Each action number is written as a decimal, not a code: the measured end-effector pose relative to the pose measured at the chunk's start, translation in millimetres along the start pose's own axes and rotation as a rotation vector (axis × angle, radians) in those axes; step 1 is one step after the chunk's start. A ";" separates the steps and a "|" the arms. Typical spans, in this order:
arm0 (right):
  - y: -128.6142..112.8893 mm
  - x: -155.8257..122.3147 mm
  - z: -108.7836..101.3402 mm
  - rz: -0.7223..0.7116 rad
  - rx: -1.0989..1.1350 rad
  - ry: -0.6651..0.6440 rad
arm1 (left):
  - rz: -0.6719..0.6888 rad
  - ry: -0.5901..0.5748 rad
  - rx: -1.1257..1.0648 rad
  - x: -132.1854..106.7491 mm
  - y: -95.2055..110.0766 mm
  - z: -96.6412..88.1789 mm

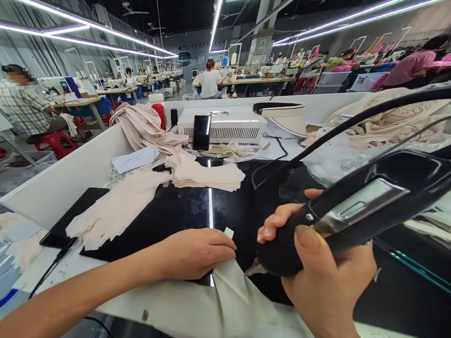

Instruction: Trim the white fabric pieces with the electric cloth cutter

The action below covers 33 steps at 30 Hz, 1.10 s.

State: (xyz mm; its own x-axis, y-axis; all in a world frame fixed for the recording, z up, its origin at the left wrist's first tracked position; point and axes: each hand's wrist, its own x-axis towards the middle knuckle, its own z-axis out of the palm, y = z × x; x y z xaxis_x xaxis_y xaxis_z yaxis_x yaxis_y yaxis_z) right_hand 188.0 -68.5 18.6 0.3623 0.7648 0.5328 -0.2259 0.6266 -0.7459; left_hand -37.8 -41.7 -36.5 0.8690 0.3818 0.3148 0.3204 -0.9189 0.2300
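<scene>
My left hand is closed, fingertips pressed together at the top edge of a cream cloth. This cloth hangs over the front edge of the glossy black work surface. A small white strip sticks up beside the fingertips. Wrapped in my right hand is a black corded handheld tool with a silver panel on its side. Its rounded end points left, towards the left hand, and stays apart from it. Whatever lies under the tool's rounded end is partly hidden.
Stacks of cut beige cloth pieces lie beyond my left hand. A white vented box with a phone leaning on it stands at the back. A thick black cable arches across the right. More cloth is heaped there.
</scene>
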 end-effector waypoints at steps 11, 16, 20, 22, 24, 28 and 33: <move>-3.0 -2.7 1.8 0.004 0.001 0.002 | 0.007 -0.089 0.063 -16.0 -16.6 -0.2; -4.6 -2.8 3.0 -0.006 -0.002 -0.003 | 0.014 -0.092 0.070 -16.5 -17.2 -2.3; -5.1 -2.2 3.9 -0.008 0.002 -0.006 | 0.030 -0.039 0.081 -16.2 -14.0 -7.3; -5.3 -2.1 4.3 -0.008 0.001 0.003 | 0.052 -0.030 0.095 -16.0 -10.9 -11.6; -5.8 -2.5 4.4 -0.006 -0.001 0.012 | 0.079 -0.041 0.114 -16.1 -7.3 -15.6; -5.6 -3.8 3.6 -0.010 0.002 -0.001 | 0.113 -0.039 0.169 -17.3 -0.2 -17.8; -3.4 -4.0 1.5 0.000 -0.005 -0.003 | 0.092 -0.071 0.245 -18.8 5.8 -13.3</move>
State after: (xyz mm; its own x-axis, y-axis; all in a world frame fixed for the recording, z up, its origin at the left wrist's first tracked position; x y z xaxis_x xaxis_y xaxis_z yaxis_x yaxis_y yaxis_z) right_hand 185.9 -73.5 19.6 0.3592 0.7651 0.5344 -0.2214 0.6261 -0.7476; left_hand -57.3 -52.9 -28.9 0.9199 0.2961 0.2571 0.3136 -0.9491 -0.0291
